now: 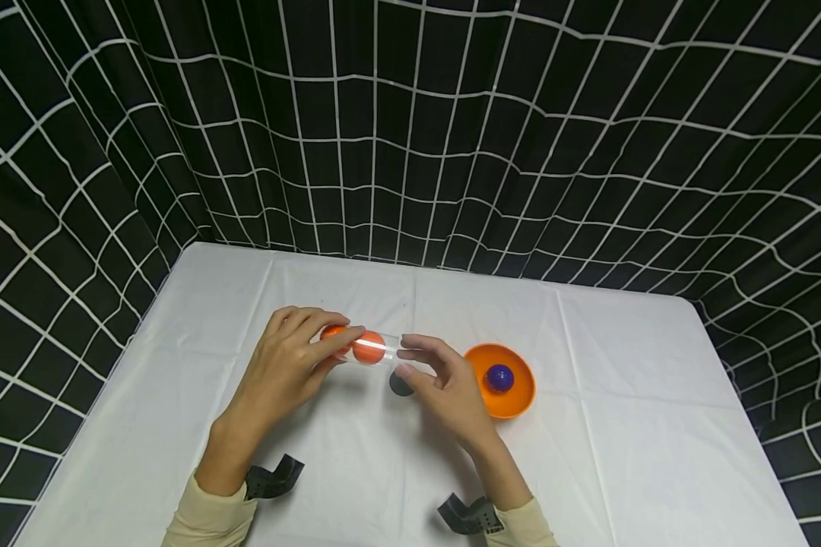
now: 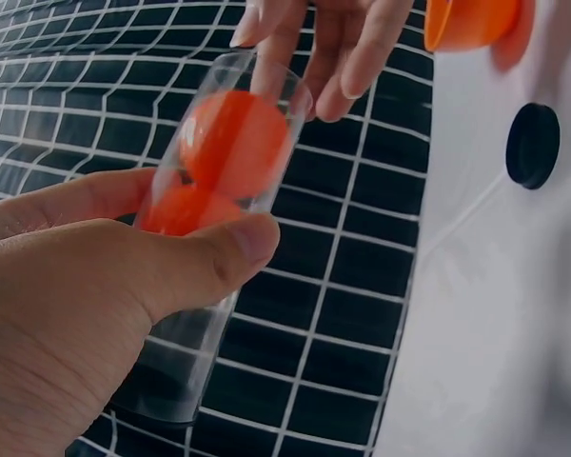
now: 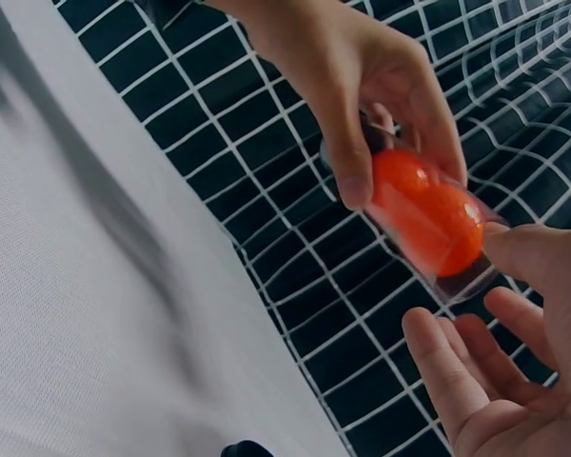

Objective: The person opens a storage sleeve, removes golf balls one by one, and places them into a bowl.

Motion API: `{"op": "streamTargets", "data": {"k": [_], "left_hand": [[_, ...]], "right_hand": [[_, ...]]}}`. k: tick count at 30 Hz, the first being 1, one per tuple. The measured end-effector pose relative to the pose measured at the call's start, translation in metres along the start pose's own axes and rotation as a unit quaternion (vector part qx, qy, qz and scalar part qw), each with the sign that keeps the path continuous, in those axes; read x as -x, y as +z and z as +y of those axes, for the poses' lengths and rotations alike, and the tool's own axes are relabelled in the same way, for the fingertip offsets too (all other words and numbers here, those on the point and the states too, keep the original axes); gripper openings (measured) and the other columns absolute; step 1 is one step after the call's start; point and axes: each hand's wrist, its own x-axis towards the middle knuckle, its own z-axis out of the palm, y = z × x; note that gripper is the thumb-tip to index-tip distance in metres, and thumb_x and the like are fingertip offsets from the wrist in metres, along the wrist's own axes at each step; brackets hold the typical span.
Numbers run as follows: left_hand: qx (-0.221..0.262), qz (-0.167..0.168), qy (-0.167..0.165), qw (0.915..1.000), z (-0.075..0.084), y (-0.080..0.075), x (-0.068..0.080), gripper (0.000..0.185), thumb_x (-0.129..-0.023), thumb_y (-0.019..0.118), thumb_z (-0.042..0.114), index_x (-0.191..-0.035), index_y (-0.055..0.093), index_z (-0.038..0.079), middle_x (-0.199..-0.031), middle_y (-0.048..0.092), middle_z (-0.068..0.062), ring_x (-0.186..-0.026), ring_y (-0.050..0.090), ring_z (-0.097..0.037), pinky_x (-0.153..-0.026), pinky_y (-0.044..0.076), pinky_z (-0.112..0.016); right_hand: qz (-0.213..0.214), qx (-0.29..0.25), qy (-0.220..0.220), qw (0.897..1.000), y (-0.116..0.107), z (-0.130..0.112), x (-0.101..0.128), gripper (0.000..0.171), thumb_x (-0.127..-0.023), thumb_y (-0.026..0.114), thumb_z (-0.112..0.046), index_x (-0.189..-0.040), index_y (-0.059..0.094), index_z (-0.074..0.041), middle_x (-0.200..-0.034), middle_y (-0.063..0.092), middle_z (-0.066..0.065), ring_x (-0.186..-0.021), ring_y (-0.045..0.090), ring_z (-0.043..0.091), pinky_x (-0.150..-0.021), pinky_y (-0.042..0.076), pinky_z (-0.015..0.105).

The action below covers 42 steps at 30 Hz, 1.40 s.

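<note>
Though hidden overhead, tube's (image 2: pixel 200 257) open mouth.

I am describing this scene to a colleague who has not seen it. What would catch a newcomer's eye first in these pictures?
First, the clear plastic tube holding two orange balls, gripped by the left hand above the middle of the white table, with the right hand at its open end. Next, the orange bowl to the right with a blue ball inside. A small black cap lies on the cloth under the hands.
</note>
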Motion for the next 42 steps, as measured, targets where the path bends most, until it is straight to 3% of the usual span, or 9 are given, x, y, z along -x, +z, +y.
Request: {"op": "streamTargets", "data": {"k": [8, 15, 27, 37, 42], "left_hand": [[0.012, -0.012, -0.005, 0.9999, 0.001, 0.001, 0.001, 0.051, -0.08, 0.092, 0.016, -0.127, 0.077, 0.027, -0.121, 0.075, -0.001, -0.116, 0.067, -0.026, -0.103, 0.047, -0.047], [0.016, -0.014, -0.004, 0.9998, 0.0, 0.003, 0.001, 0.055, -0.079, 0.093, 0.014, -0.129, 0.076, 0.029, -0.122, 0.075, -0.001, -0.117, 0.067, -0.025, -0.106, 0.046, -0.047], [0.009, -0.025, -0.002, 0.9996, -0.001, 0.003, 0.001, 0.053, -0.081, 0.092, 0.014, -0.129, 0.076, 0.03, -0.124, 0.074, -0.001, -0.118, 0.066, -0.025, -0.108, 0.046, -0.047], [0.027, -0.028, -0.014, 0.9991, -0.001, 0.004, 0.002, 0.052, -0.083, 0.091, 0.018, -0.131, 0.075, 0.027, -0.125, 0.074, -0.002, -0.119, 0.066, -0.026, -0.107, 0.047, -0.047], [0.038, -0.024, -0.017, 0.9988, -0.002, 0.005, 0.003, 0.05, -0.085, 0.089, 0.022, -0.133, 0.074, 0.026, -0.126, 0.074, -0.003, -0.12, 0.066, -0.027, -0.108, 0.048, -0.048]], "right_hand": [[-0.009, -0.012, 0.004, 1.0, 0.001, -0.001, 0.0, 0.042, -0.099, 0.075, -0.013, -0.139, 0.065, -0.01, -0.138, 0.069, 0.013, -0.121, 0.07, 0.013, -0.094, 0.062, 0.023], [-0.018, -0.016, 0.001, 1.0, 0.001, 0.0, -0.001, 0.043, -0.099, 0.075, -0.012, -0.14, 0.064, -0.01, -0.141, 0.067, 0.013, -0.125, 0.069, 0.023, -0.097, 0.061, 0.023], [-0.008, 0.002, -0.001, 1.0, 0.0, -0.001, -0.003, 0.043, -0.099, 0.075, -0.012, -0.14, 0.063, -0.005, -0.138, 0.069, 0.014, -0.114, 0.072, 0.009, -0.094, 0.061, 0.023], [0.003, -0.023, 0.016, 1.0, -0.002, -0.006, -0.002, 0.043, -0.098, 0.075, -0.009, -0.139, 0.063, -0.003, -0.139, 0.067, 0.017, -0.116, 0.07, 0.006, -0.096, 0.061, 0.022], [0.007, -0.028, 0.016, 0.999, -0.005, -0.01, 0.001, 0.043, -0.098, 0.074, -0.006, -0.139, 0.062, -0.002, -0.137, 0.067, 0.019, -0.114, 0.069, 0.006, -0.088, 0.062, 0.019]]}}
